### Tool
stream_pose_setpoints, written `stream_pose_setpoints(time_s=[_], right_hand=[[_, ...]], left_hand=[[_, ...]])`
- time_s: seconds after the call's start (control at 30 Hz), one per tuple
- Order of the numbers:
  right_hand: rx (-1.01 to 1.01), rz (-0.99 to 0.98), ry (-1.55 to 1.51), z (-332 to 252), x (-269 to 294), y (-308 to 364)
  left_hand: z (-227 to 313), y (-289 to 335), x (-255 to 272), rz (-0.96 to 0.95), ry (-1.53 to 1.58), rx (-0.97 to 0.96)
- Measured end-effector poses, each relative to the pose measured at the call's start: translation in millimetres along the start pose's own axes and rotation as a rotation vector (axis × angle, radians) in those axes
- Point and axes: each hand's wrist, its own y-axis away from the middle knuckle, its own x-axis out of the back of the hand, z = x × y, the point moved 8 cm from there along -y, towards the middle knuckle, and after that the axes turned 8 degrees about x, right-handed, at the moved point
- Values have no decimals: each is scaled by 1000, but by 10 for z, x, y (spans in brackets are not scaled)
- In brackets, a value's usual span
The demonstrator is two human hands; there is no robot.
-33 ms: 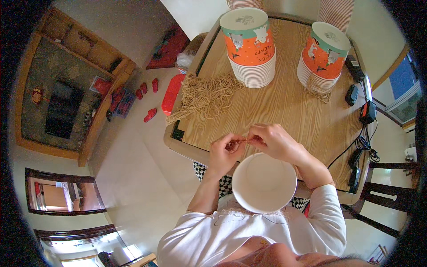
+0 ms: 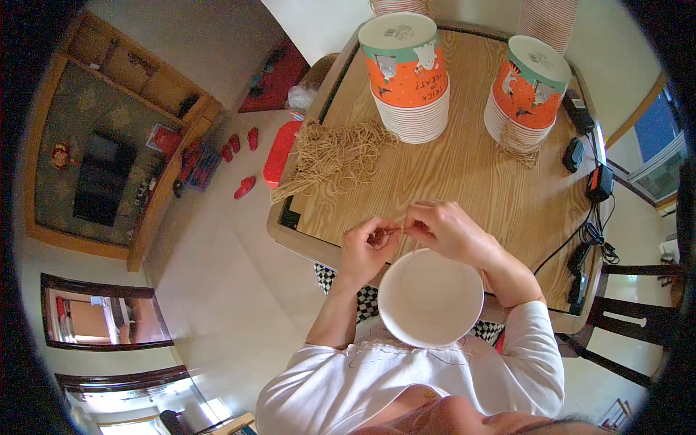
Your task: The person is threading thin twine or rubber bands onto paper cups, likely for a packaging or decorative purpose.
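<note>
My left hand (image 2: pixel 365 249) and my right hand (image 2: pixel 446 230) meet fingertip to fingertip over the table's near edge. Both are closed in a pinch on a short bit of thin brown twine (image 2: pixel 396 230), mostly hidden by the fingers. Just below them, a white paper bucket (image 2: pixel 431 301) stands between my forearms, close against my body, its round mouth facing up. My right wrist passes over its far rim. A loose heap of brown twine (image 2: pixel 341 156) lies beyond my left hand, at the table's left corner.
Two stacks of upturned orange and green paper buckets, a left stack (image 2: pixel 406 72) and a right stack (image 2: pixel 528 83), stand on the wooden table (image 2: pixel 464 170). Black adapters (image 2: pixel 599 183) and cables line its right edge. A red stool (image 2: pixel 281 154) is at the left, a dark chair (image 2: pixel 634 315) at the right.
</note>
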Motion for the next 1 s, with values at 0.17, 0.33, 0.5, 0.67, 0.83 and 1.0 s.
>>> stream_pose_setpoints(time_s=[0.17,0.33,0.5,0.67,0.83,1.0], right_hand=[[-13,-3,10,-14,14,-2],[-81,-37,-52,18,-9,29],[-24,-45,-12,-32,-4,4],[-141,-18,-67,49,30,16],[-122,-41,-180,402,-128,-90],[60,-130,-305,458,-298,-180]], left_hand=[[24,1,9,8,-61,-24],[-92,-11,56,-76,85,102],[-63,-1,77,-38,144,27],[-95,-77,55,-72,29,20],[-643,-200,-169,-138,320,255],[-861,-293,-363,-101,444,324]])
